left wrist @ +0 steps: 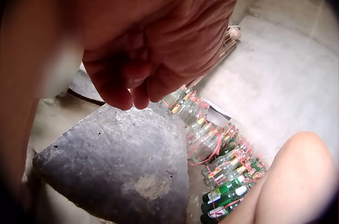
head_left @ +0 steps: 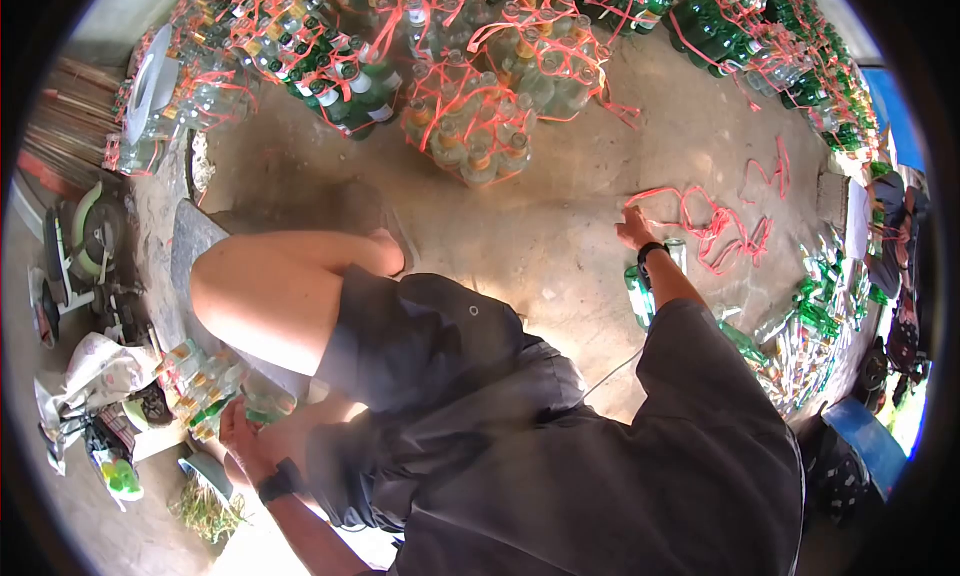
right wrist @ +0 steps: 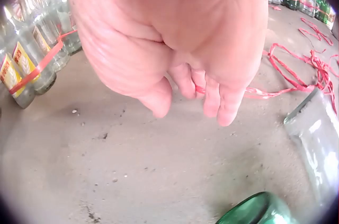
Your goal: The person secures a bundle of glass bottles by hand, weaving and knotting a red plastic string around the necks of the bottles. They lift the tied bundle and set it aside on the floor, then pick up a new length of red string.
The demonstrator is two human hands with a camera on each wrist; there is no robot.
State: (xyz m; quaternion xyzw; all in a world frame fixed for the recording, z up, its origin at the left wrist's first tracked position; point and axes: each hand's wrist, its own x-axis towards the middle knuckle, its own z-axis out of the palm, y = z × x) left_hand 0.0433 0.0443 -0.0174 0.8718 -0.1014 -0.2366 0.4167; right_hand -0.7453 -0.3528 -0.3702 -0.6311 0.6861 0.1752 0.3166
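My right hand (head_left: 632, 228) reaches forward low over the concrete floor and holds a red plastic strip (head_left: 690, 201) by one end. In the right wrist view the strip shows between the curled fingers (right wrist: 212, 99) and trails off right into a loose tangle. Near this wrist are a green bottle (head_left: 640, 298) and a clear bottle (right wrist: 315, 139). Beside the lower leg, my left hand (head_left: 240, 438) hangs with loosely bent fingers and nothing visible in it. Below it in the left wrist view lies a grey slab (left wrist: 122, 166). Clear bottles (head_left: 205, 381) stand close by.
Bundles of bottles tied with red strip (head_left: 475, 131) stand ahead, more green bundles (head_left: 710, 26) line the back right. A heap of loose green and clear bottles (head_left: 820, 306) lies on the right. A bare foot (head_left: 385, 251) is on the floor in front.
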